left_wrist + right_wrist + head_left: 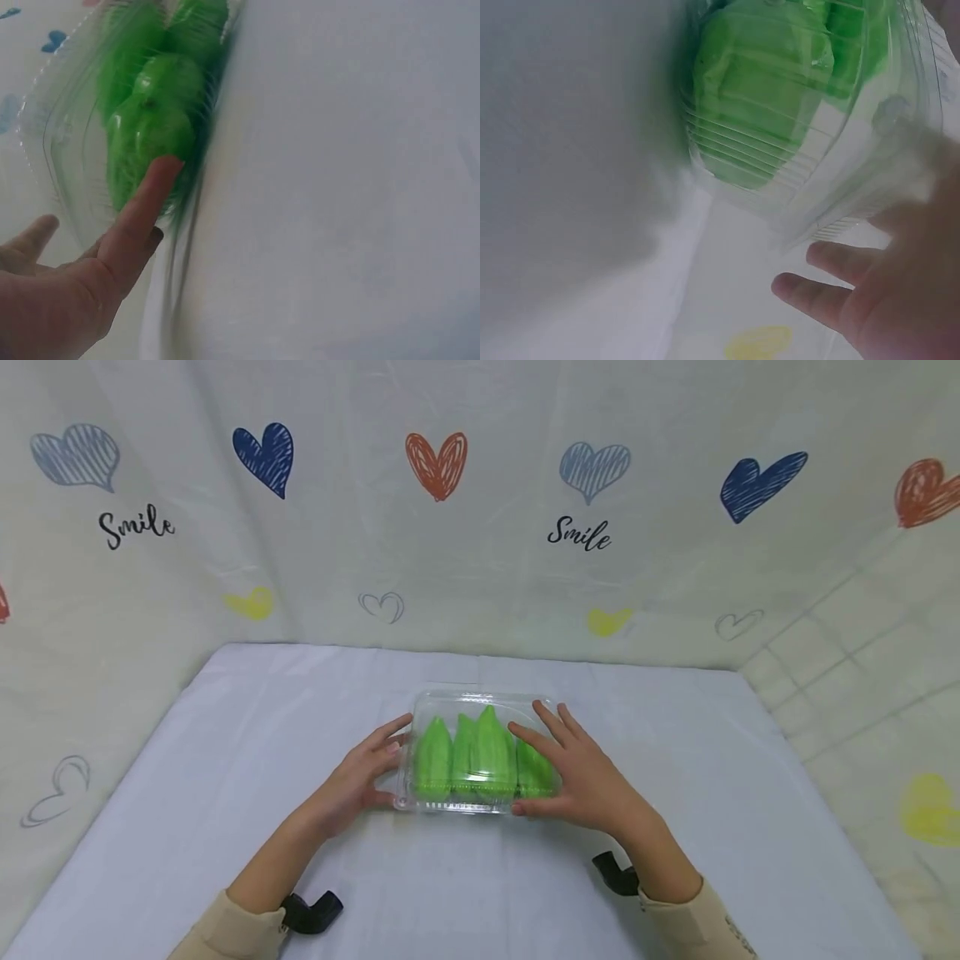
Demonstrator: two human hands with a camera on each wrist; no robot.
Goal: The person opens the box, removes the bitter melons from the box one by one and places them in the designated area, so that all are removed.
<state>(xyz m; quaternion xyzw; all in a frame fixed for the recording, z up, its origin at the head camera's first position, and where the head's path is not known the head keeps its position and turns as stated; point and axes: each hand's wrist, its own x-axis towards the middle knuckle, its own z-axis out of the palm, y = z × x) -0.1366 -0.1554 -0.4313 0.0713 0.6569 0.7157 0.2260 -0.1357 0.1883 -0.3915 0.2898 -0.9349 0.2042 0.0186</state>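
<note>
A clear plastic clamshell box (447,697) sits closed on the white-covered table between the two hands. Through its lid show several green, ridged pieces (491,752) with pointed tips, standing side by side. My left hand (358,781) is at the box's left side, thumb by the front corner and fingers along the end; its wrist view shows one finger (142,210) against the clear wall. Over the right end spreads my right hand (581,768), fingers apart above the lid and thumb near the front edge. In the right wrist view two fingertips (825,255) stand off the box.
White cloth covers the table (450,893). Behind it hangs a pale curtain (495,568) printed with hearts and the word Smile. A black curved piece shows at each wrist, one by the left sleeve (311,914) and one by the right sleeve (618,872).
</note>
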